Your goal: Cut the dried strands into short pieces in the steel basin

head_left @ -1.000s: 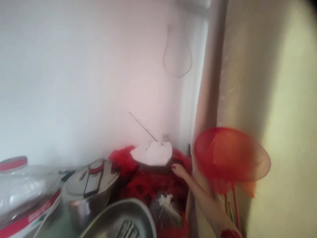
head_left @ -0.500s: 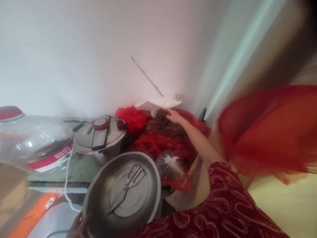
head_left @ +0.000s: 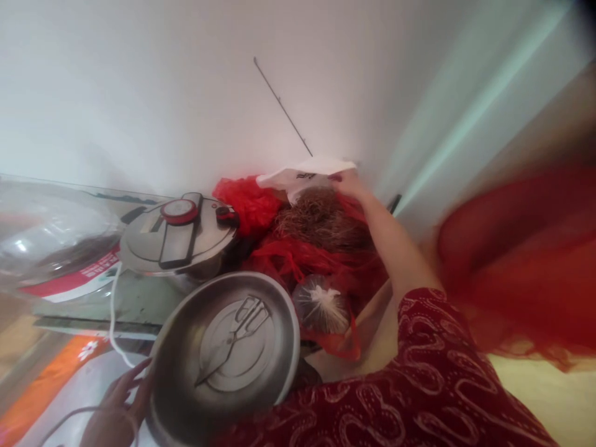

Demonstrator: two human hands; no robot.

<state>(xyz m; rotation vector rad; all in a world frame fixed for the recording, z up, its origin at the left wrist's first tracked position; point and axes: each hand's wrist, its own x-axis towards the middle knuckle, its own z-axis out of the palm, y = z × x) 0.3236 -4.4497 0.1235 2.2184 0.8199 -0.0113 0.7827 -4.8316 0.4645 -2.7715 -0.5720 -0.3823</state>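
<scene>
My left hand (head_left: 114, 403) is at the lower left, its fingers round the rim of a wide metal basin (head_left: 179, 379). A pair of metal scissors (head_left: 233, 338) lies in that basin. My right arm stretches to the back, where my right hand (head_left: 348, 184) pinches the edge of a white sheet or bag (head_left: 298, 177) with dark print. Below this hand, a bundle of brown, thin, stringy dried stuff (head_left: 321, 220) rests among red plastic bags (head_left: 274, 254). A knotted clear bag (head_left: 321, 304) with dark contents sits nearer to me.
A pressure cooker (head_left: 181, 233) with a red dial stands to the left, beside a large clear plastic container (head_left: 56, 242). A white cable (head_left: 113, 316) hangs in front of it. A thin rod (head_left: 284, 105) leans against the wall. Red sheer cloth (head_left: 521, 261) is at the right.
My right hand has moved from the brown stringy bundle up and right onto the white sheet's edge, which shows more print. The basin stays in my left hand as the view shifts.
</scene>
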